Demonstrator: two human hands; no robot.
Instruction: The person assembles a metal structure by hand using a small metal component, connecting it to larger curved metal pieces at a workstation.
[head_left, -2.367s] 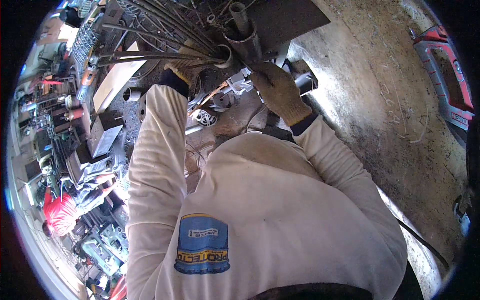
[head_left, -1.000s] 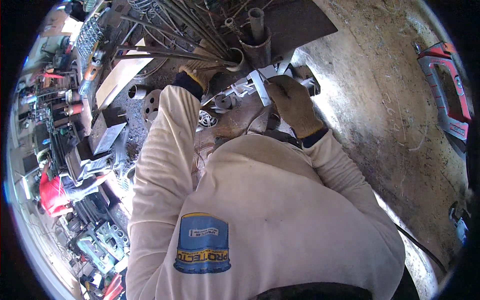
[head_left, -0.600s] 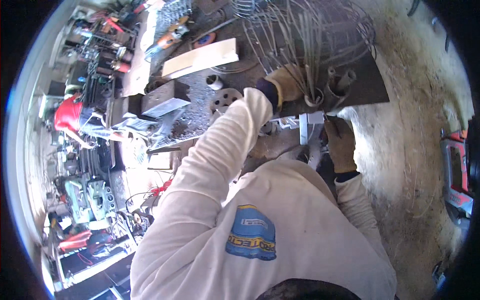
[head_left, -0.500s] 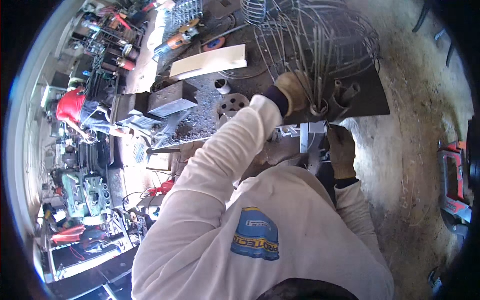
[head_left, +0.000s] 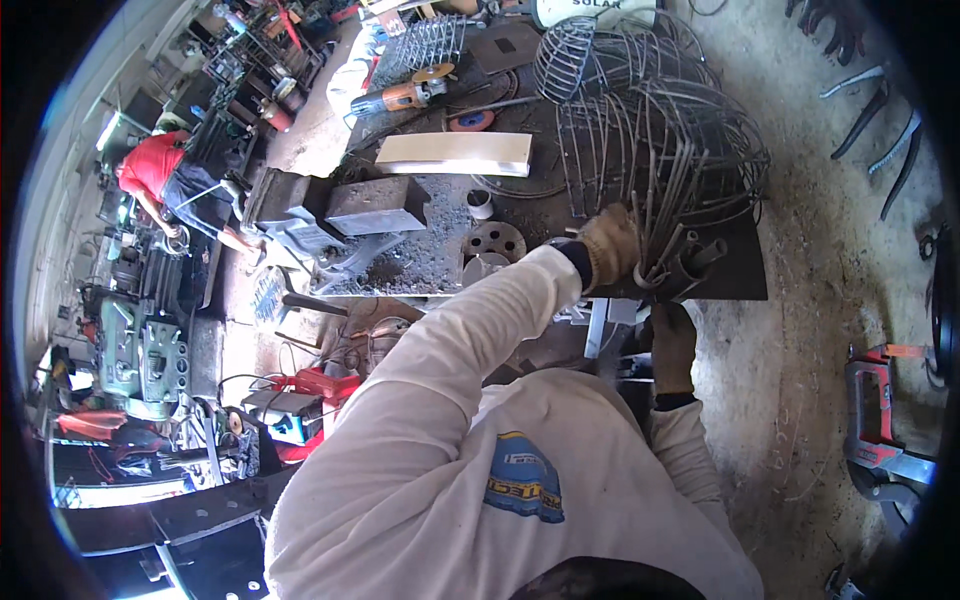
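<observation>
My left hand (head_left: pixel 608 245), in a tan work glove, is curled closed beside a bunch of thin metal rods (head_left: pixel 668 205) near the workbench's front edge. The rods stand slanted, their lower ends in a short tube (head_left: pixel 645 277). What the left fingers grip is hidden behind the glove. Thicker pipe pieces (head_left: pixel 708 252) stand right of the rods. Just below the bench edge, my right hand (head_left: pixel 672 345), in a darker-looking glove, has its fingers bent upward, close under the tube. Whatever they hold is too dark to make out.
On the workbench (head_left: pixel 560 215) lie curved wire frames (head_left: pixel 690 110), an angle grinder (head_left: pixel 400 97), a pale flat board (head_left: pixel 455 154), a steel box section (head_left: pixel 376 206) and a holed disc (head_left: pixel 496 240). A person in red (head_left: pixel 155 165) bends over at the far left. A red-framed tool (head_left: pixel 868 410) is at right.
The view has shifted, so the bench sits lower and more of its far side shows. Both hands stay by the rods and tube; the rods lean more to the right.
</observation>
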